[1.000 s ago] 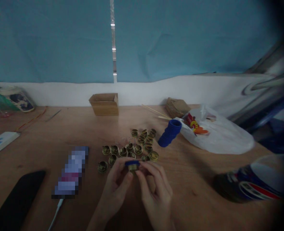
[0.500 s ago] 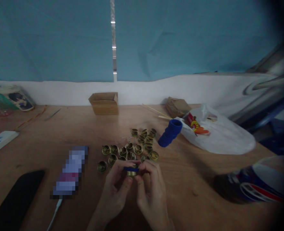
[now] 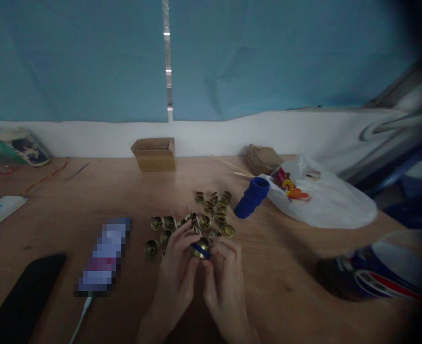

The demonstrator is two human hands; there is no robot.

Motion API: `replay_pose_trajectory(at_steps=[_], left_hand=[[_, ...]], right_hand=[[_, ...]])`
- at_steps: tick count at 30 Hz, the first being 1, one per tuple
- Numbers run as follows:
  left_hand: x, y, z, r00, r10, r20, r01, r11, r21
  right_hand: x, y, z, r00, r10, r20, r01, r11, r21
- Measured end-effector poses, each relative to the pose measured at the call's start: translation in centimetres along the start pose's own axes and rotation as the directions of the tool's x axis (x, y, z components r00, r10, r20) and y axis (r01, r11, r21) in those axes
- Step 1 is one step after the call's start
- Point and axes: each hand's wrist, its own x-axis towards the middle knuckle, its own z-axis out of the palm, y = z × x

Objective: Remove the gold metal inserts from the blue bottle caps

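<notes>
Between my two hands is a small round brass-coloured cup (image 3: 203, 243) with a blue ring (image 3: 200, 250) lying slantwise across it. My left hand (image 3: 177, 270) holds its left side, thumb below and fingers above. On the right side, my right hand (image 3: 227, 277) pinches it between thumb and curled fingers. Just beyond the hands lie several similar brass-coloured cups (image 3: 204, 221), partly covered by my left fingers. A leaning stack of blue rings (image 3: 252, 197) stands to the right of them.
A phone (image 3: 105, 253) on a white cable and a black flat object (image 3: 25, 291) lie at left. At the back are an open cardboard box (image 3: 154, 157) and a brown paper packet (image 3: 263, 159). A white plastic bag (image 3: 329, 200) and a Pepsi cup (image 3: 368, 272) stand at right.
The held cup and blue ring have tipped, the ring now sloping down to the right. My left fingers have lifted and straightened forward over the other cups. My right hand has barely moved.
</notes>
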Motion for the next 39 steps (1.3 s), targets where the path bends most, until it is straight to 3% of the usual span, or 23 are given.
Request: replay_pose_trajectory(at_steps=[3, 6, 14, 30, 39], left_hand=[[0.14, -0.37, 0.06, 0.988, 0.146, -0.05, -0.137, 0.979, 0.149], [0.0, -0.41, 0.06, 0.983, 0.174, -0.065, -0.16, 0.97, 0.185], [-0.66, -0.5, 0.32, 0.977, 0.151, -0.153, -0.116, 0.969, 0.216], [-0.35, -0.33, 0.54, 0.98, 0.149, -0.13, -0.121, 0.971, 0.206], [-0.67, -0.58, 0.47, 0.976, 0.16, -0.148, -0.119, 0.96, 0.254]], right_hand=[[0.04, -0.05, 0.08, 1.0, 0.023, 0.003, -0.023, 0.998, 0.053], [0.12, -0.22, 0.11, 0.999, 0.039, 0.011, -0.04, 0.993, 0.11], [0.12, -0.16, 0.11, 0.999, 0.019, -0.035, -0.015, 0.994, 0.11], [-0.04, 0.19, 0.07, 1.0, 0.001, -0.006, -0.001, 0.999, 0.044], [0.01, 0.22, 0.03, 0.999, -0.026, 0.039, 0.022, 0.995, 0.093]])
